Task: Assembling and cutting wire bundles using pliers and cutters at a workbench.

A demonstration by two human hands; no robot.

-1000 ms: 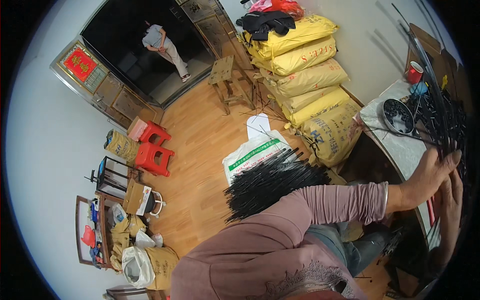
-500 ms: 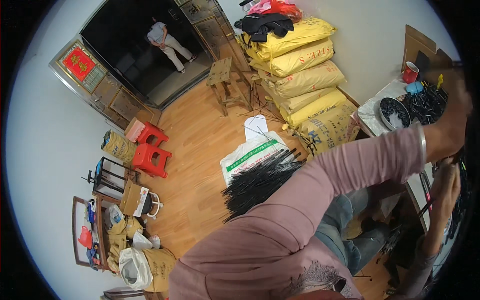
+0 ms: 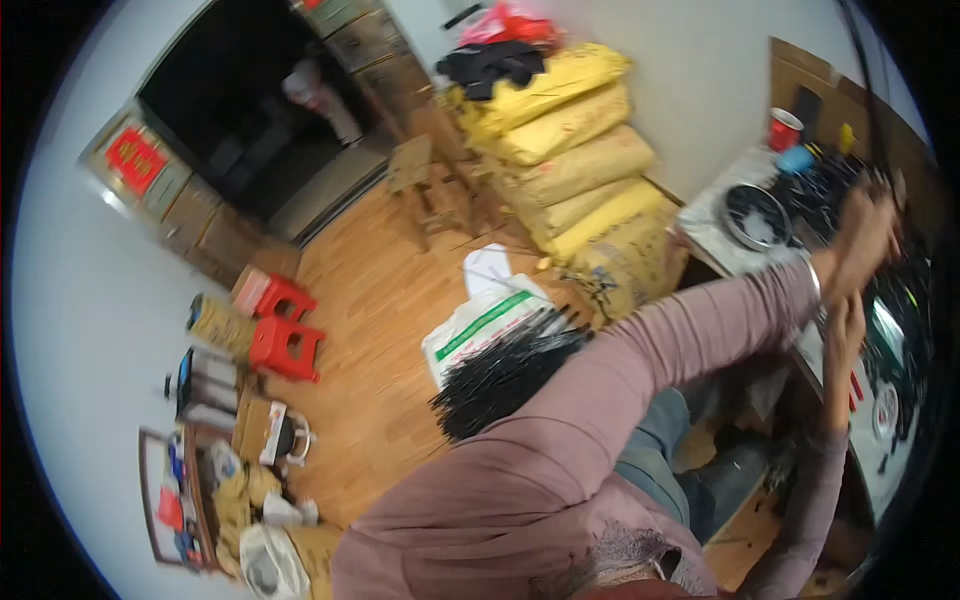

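My left hand (image 3: 866, 235) reaches over the worktable at the right, its fingers bent and partly smeared. A long thin black rod (image 3: 868, 75) rises from its fingertips toward the top edge, and the hand appears closed on it. Just below, close to the left wrist, is my right hand (image 3: 845, 325). Its fingers are pressed together; whatever lies in them is hidden. Beside the left hand are a round metal bowl (image 3: 755, 217) with dark and pale bits in it and a heap of small black parts (image 3: 808, 200).
On the worktable (image 3: 712, 207) stand a red cup (image 3: 784, 130) and a blue object (image 3: 796, 159). Black rods (image 3: 510, 375) lie on a white sack on the floor. Yellow sacks (image 3: 570, 125) are stacked by the wall. A wooden stool (image 3: 412, 170) and red stools (image 3: 287, 345) stand farther left.
My left hand has come down and nearer to my right hand, which has moved up and left. The long black rod now rises above the left hand. The whole view has shifted.
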